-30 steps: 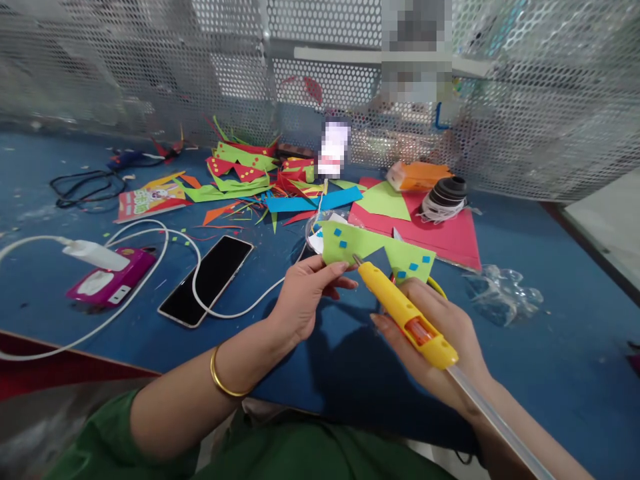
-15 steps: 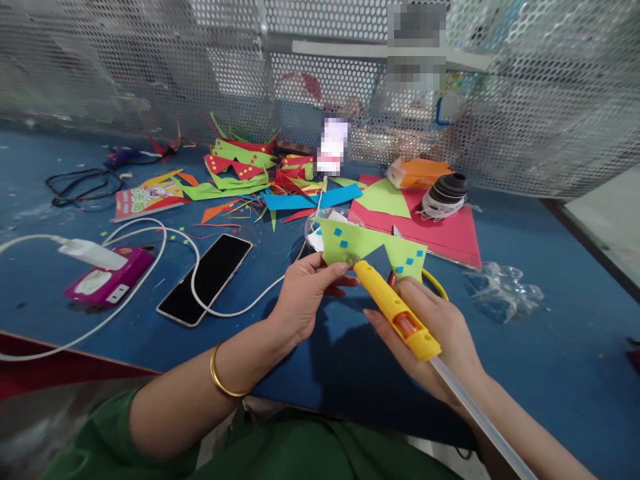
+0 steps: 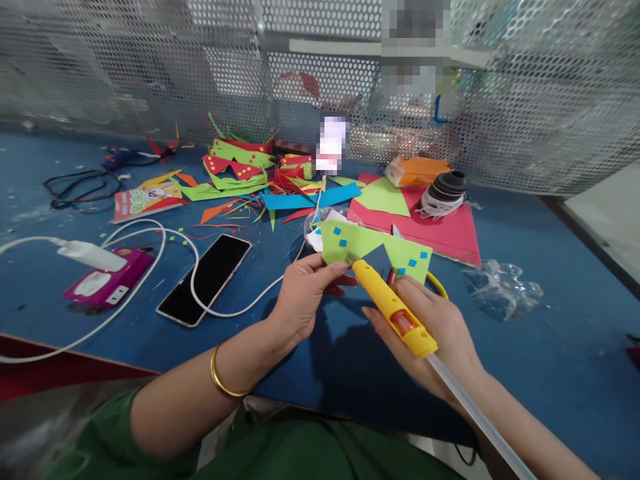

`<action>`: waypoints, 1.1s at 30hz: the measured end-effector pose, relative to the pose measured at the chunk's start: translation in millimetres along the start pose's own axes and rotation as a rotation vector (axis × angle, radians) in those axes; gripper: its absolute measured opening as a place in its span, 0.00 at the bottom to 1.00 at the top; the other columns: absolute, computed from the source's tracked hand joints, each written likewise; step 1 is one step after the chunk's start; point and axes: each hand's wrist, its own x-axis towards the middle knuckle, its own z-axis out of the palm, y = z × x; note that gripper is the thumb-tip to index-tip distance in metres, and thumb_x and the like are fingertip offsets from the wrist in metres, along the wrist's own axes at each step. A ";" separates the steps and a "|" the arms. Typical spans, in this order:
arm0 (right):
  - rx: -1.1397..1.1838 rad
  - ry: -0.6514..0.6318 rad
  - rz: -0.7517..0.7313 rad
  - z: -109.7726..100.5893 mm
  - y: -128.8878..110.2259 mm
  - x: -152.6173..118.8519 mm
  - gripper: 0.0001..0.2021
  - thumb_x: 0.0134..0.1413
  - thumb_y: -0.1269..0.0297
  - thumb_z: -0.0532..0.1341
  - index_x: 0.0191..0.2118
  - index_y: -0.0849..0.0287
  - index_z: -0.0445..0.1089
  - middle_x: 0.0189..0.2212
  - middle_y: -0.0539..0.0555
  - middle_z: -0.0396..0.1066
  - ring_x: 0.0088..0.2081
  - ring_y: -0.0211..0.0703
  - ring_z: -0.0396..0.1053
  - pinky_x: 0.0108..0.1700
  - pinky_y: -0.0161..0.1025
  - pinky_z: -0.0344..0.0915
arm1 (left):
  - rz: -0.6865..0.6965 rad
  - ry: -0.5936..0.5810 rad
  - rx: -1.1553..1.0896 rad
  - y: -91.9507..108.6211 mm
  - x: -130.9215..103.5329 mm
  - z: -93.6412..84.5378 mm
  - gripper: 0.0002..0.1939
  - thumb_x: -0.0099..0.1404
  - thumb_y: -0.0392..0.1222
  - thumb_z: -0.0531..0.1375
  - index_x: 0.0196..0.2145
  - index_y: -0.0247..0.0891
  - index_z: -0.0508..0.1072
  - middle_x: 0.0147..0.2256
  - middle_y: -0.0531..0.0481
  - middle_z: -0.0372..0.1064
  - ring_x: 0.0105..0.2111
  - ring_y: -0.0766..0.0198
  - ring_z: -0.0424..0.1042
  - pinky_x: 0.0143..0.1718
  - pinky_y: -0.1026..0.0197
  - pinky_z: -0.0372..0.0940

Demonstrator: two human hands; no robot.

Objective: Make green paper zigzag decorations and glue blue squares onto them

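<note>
My left hand (image 3: 305, 293) pinches the lower left edge of a green paper mask (image 3: 367, 239), which has small blue squares stuck near both ends and a notch cut in its lower edge. In my right hand (image 3: 435, 320) is a yellow hot glue gun (image 3: 390, 307), with a clear glue stick (image 3: 475, 407) poking out of its back. The gun's nozzle points at the mask's left part, close to its surface; whether it touches, I cannot tell. Behind the mask stands a clear round dish (image 3: 315, 233), partly covered, with white and blue bits.
A black phone (image 3: 205, 280) and a purple power adapter (image 3: 107, 277) with white cables lie to the left. Coloured paper masks and strips (image 3: 240, 160) heap at the back. Red sheets (image 3: 450, 233), a black-and-white spool (image 3: 445, 195) and clear plastic (image 3: 503, 290) are on the right. A perforated metal screen (image 3: 165, 87) stands behind.
The glue gun's nozzle has shifted very slightly left along the mask. Both hands keep their hold, and the mask's right end has dipped a little.
</note>
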 end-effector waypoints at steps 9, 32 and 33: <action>0.022 -0.020 0.020 -1.3 -0.3 -0.9 0.14 0.63 0.54 0.57 0.30 0.55 0.58 0.23 0.48 0.63 0.21 0.36 0.62 0.23 0.33 0.58 | -0.003 0.013 0.000 0.4 -0.8 0.8 0.07 0.52 0.41 0.71 0.30 0.38 0.82 0.30 0.50 0.80 0.27 0.65 0.77 0.27 0.66 0.64; 0.007 -0.011 0.022 -1.5 -0.4 -1.9 0.13 0.62 0.55 0.57 0.29 0.53 0.56 0.22 0.46 0.62 0.19 0.35 0.60 0.21 0.32 0.56 | 0.003 0.017 0.025 0.0 -0.4 0.5 0.08 0.52 0.42 0.71 0.31 0.39 0.82 0.31 0.49 0.80 0.28 0.64 0.77 0.28 0.66 0.64; 0.004 -0.009 0.020 -1.5 -0.4 -2.0 0.13 0.62 0.55 0.57 0.29 0.53 0.56 0.22 0.46 0.62 0.19 0.35 0.61 0.21 0.32 0.56 | 0.000 0.014 0.024 -0.2 -0.3 0.4 0.08 0.52 0.42 0.71 0.32 0.39 0.82 0.32 0.49 0.80 0.28 0.64 0.77 0.28 0.66 0.64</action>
